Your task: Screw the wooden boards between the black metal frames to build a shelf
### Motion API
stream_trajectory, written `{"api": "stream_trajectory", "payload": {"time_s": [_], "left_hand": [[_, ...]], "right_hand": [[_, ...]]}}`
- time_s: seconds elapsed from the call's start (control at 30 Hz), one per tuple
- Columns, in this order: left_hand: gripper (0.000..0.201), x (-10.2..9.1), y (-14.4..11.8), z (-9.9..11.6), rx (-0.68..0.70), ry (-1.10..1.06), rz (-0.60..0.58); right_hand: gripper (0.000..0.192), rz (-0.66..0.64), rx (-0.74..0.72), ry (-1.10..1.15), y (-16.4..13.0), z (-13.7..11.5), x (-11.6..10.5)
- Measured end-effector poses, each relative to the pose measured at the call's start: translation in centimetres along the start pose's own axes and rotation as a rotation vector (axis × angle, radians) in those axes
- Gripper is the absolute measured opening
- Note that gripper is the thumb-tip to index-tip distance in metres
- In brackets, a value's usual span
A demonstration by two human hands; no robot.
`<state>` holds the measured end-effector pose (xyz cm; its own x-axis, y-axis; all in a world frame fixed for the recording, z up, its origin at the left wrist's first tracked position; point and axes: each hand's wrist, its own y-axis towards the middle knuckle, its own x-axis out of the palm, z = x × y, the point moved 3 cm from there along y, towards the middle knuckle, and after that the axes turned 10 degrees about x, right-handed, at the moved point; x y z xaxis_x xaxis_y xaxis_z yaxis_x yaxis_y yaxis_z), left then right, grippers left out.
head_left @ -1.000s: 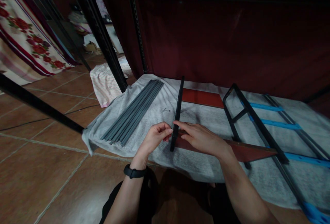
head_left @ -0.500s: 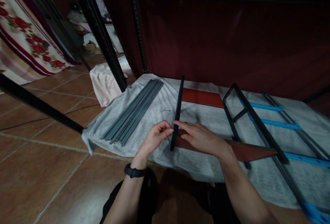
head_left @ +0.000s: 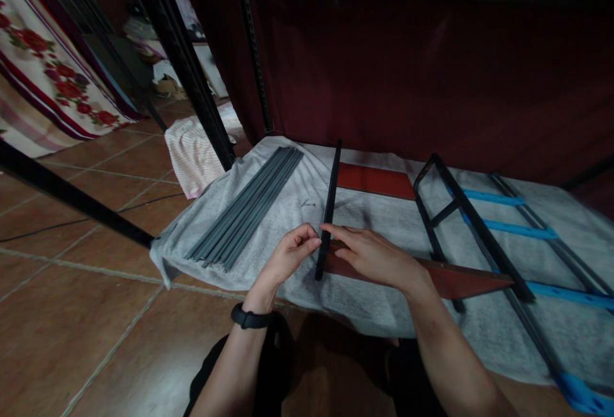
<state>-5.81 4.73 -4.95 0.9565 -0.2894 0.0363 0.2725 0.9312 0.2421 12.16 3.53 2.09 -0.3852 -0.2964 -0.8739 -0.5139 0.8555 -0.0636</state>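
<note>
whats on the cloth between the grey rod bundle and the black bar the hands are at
In the head view, the grey cloth between the grey rods and the black bar carries only a few tiny screw-like bits.

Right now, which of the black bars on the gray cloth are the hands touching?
The single black bar left of the red panels; both hands meet at its near end. The other black bars form the blue-runged frame, untouched.

A black bar (head_left: pixel 329 203), red-brown panels (head_left: pixel 375 181), grey rods (head_left: pixel 249 206) and blue-taped black frame (head_left: pixel 480 225) are laid on a pale grey towel (head_left: pixel 288 212).
</note>
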Motion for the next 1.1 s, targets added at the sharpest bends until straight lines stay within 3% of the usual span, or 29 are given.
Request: {"api": "stream_trajectory", "payload": {"time_s": [0.13,0.4,0.7,0.97,1.1], "left_hand": [[0.030,-0.21,0.11,0.12,0.046,-0.031,-0.011],[0.037,-0.09,0.18,-0.15,-0.023,-0.036,-0.031],[0.026,-0.08,0.15,0.37,0.125,0.053,-0.020],[0.037,-0.29,-0.07,-0.05,-0.041,0.093,-0.101],[0.038,-0.03,-0.18,-0.25,-0.007,0.110,-0.104]], "right_hand": [[0.058,-0.009,0.009,0.005,0.05,-0.18,-0.15],[0.059,-0.007,0.007,-0.001,-0.06,0.08,0.00],[0.057,-0.010,-0.004,0.005,-0.01,-0.11,-0.06],[0.059,-0.007,0.021,-0.007,-0.16,-0.12,-0.07],[0.058,0.000,0.024,-0.011,-0.12,-0.07,-0.02]]}}
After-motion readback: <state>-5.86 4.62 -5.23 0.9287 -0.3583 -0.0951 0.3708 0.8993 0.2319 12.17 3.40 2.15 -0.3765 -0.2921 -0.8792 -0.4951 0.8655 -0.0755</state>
